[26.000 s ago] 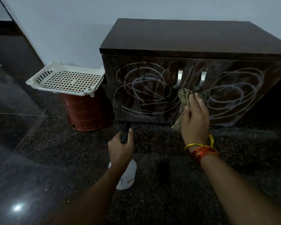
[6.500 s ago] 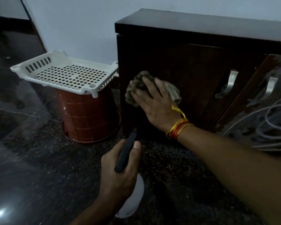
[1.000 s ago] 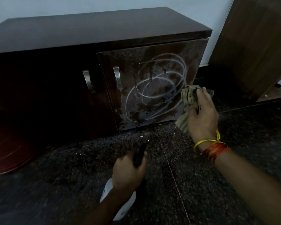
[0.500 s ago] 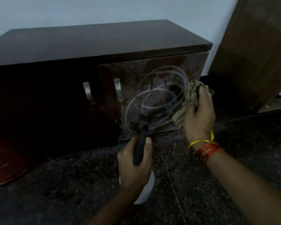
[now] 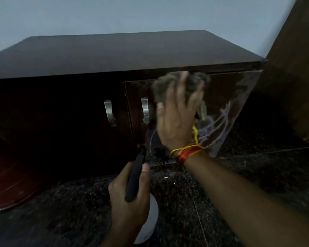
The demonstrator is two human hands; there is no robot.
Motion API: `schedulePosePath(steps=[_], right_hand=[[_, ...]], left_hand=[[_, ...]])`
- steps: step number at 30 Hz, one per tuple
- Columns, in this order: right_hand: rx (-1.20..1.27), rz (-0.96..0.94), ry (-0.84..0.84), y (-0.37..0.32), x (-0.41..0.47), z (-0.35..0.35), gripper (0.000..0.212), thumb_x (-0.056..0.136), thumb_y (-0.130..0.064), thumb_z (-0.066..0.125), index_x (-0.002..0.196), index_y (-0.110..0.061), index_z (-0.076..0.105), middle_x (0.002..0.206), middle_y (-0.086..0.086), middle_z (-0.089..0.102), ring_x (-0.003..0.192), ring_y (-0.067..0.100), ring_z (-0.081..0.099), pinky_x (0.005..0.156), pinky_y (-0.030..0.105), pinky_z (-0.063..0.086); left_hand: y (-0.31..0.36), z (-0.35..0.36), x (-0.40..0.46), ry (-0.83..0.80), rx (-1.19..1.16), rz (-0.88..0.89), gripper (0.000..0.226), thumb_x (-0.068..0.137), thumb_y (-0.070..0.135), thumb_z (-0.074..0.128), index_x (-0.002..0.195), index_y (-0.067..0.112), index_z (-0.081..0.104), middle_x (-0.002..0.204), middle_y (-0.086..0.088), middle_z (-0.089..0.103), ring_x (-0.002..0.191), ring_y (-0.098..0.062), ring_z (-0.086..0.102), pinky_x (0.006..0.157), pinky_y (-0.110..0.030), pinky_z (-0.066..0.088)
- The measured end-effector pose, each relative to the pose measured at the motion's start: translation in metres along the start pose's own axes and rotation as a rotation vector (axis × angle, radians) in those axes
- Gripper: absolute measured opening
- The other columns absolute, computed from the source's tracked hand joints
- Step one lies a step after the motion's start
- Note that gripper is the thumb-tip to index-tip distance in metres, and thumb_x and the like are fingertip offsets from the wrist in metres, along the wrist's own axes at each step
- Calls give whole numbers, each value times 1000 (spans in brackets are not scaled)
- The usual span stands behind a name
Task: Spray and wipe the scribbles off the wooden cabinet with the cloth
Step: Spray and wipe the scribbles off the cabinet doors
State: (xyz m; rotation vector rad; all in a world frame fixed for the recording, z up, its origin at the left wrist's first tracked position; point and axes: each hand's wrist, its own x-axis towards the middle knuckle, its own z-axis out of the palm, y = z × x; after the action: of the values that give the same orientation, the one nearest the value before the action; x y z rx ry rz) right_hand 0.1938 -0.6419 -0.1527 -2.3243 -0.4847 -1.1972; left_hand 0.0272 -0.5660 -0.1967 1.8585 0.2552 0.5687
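Right hand [image 5: 177,120] has the cloth [image 5: 178,84] bunched under spread fingers and pressed flat on the upper part of the right door [image 5: 227,97]. Makes sense to me: an open palm puts pressure over a wider patch than a pinch would. It's blurry there, so I'd guess it's mid-swipe.

Left hand [image 5: 130,198] is wrapped around the spray bottle [image 5: 148,223], thumb up by the black nozzle [image 5: 135,177], held low near the floor [image 5: 212,193] with the nozzle pointing at the bottom of that same door. Keeping it aimed probably means a re-spray needs no regrip.

Scribbles [image 5: 216,125] show on the lower right of the door, below and beside the cloth. The left door [image 5: 61,122] looks dark with no marks I can make out, though it's dim.

So I'd say the cabinet [image 5: 114,50] is over halfway done, with the lower right door left.
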Motion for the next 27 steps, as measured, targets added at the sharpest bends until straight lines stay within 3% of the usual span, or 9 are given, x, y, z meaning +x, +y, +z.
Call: schedulePosePath(steps=[4,7,11,15,19,23,27], right_hand=[[-118,-259,-36,15,7,-4,55,92,-31,48,142,-14,31,155,12,31,139,47,13,114,61,11],[-175,-156,5,47,13,-18,55,96,-28,43,145,-9,29,155,20,28,138,55,15,114,63,12],[-126,23,18,31,19,-18,55,98,-27,39,147,-6,28,156,22,22,138,61,9,113,68,11],[-176,-365,-14,-3,27,-11,53,93,-27,48,144,-17,38,154,10,36,137,55,18,113,64,9],[-218,-602,-23,-2,38,-15,45,97,-29,48,141,-22,46,152,1,40,140,41,27,116,57,14],[-321,-515,-30,35,33,-25,49,94,-27,51,141,-19,42,155,6,34,140,45,19,115,59,10],[-269,-478,-48,15,29,-23,47,92,-29,51,139,-20,47,155,6,34,139,47,14,114,64,10]], left_hand=[[-2,-4,0,2,-21,-31,17,74,70,45,77,61,59,79,-8,61,57,-26,53,53,-48,42],[-2,-5,-2,-29,-61,-39,31,68,86,45,79,60,58,82,-5,60,57,-24,52,53,-44,39],[0,-5,-1,-6,-55,-27,21,75,70,44,79,56,59,78,-10,58,54,-26,50,52,-48,40],[2,-6,0,11,-53,7,28,78,67,44,83,44,59,75,-12,58,51,-26,49,50,-44,38],[7,-6,1,4,-71,11,19,78,68,46,83,58,61,79,-8,60,55,-26,52,53,-39,39],[3,-13,0,-10,-76,10,15,77,68,46,81,62,59,79,-4,61,57,-24,54,56,-37,42],[-1,-18,-1,7,-64,9,14,77,65,45,78,61,59,79,-5,61,57,-23,54,55,-37,41]])
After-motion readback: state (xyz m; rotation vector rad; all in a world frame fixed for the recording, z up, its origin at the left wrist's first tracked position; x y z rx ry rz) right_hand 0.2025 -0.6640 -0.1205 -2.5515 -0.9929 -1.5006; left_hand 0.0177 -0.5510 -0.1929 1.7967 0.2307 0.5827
